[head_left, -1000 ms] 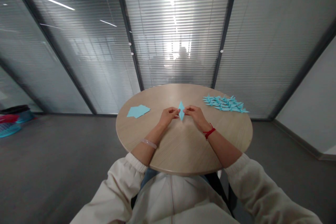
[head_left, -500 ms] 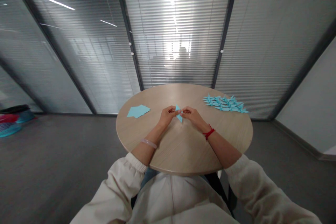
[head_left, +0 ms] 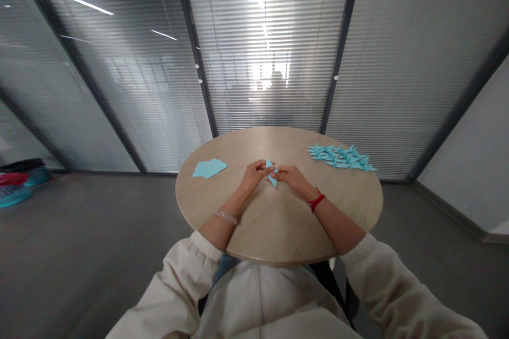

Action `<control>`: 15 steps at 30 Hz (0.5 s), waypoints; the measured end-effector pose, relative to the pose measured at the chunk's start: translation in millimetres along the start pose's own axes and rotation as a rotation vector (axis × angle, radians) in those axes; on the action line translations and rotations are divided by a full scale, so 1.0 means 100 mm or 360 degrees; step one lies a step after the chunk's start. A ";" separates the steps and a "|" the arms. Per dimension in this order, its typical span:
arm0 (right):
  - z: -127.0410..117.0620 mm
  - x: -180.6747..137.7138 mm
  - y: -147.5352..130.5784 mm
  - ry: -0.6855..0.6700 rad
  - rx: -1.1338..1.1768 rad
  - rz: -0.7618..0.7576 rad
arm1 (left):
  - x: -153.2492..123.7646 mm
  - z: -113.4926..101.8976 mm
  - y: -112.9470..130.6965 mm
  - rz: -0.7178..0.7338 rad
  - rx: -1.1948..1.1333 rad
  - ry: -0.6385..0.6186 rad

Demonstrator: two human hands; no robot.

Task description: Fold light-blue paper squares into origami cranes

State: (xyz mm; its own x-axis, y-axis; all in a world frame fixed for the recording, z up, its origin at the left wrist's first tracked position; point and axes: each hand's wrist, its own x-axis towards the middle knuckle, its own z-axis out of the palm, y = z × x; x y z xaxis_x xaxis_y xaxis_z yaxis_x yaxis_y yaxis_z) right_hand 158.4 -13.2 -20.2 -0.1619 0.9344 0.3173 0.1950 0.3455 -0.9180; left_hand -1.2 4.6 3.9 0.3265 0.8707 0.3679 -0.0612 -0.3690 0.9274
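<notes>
A small light-blue folded paper (head_left: pixel 272 179) sits between my two hands near the middle of the round wooden table (head_left: pixel 278 222). My left hand (head_left: pixel 256 172) pinches its left side with closed fingers. From the right, my right hand (head_left: pixel 289 175) pinches the same paper, fingertips nearly touching the left ones. Most of the paper is hidden by my fingers; only a top tip and a lower point show.
A short stack of flat light-blue paper sheets (head_left: pixel 209 168) lies on the table's left. Several finished blue folded paper figures (head_left: pixel 340 157) lie in a row at the back right. Glass walls with blinds stand behind the table. Coloured baskets (head_left: pixel 18 183) sit on the floor at far left.
The paper stood as an upright diamond a second ago. My hands have closed in together over it, and it now shows tilted and mostly covered.
</notes>
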 end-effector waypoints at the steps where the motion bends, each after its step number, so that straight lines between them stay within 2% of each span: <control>1: 0.00 -0.01 -0.02 0.0004 0.0003 0.0008 | 0.00 0.00 0.01 0.0009 0.0033 0.0026; 9: -0.02 -0.03 -0.14 0.0021 0.0074 0.0052 | 0.03 -0.06 -0.02 0.0034 0.0091 0.0235; 15: -0.02 0.02 -0.06 0.0212 0.0299 0.0151 | 0.04 -0.09 -0.03 -0.0022 0.0125 0.0336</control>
State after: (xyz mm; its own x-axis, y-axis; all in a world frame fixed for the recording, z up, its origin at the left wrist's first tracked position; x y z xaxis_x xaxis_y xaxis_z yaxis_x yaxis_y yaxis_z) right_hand 158.4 -13.7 -13.7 -0.0202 0.9693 0.2449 0.0182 0.2453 -0.9693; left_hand -8.5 12.7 3.4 0.1215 0.9216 0.3687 0.0181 -0.3734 0.9275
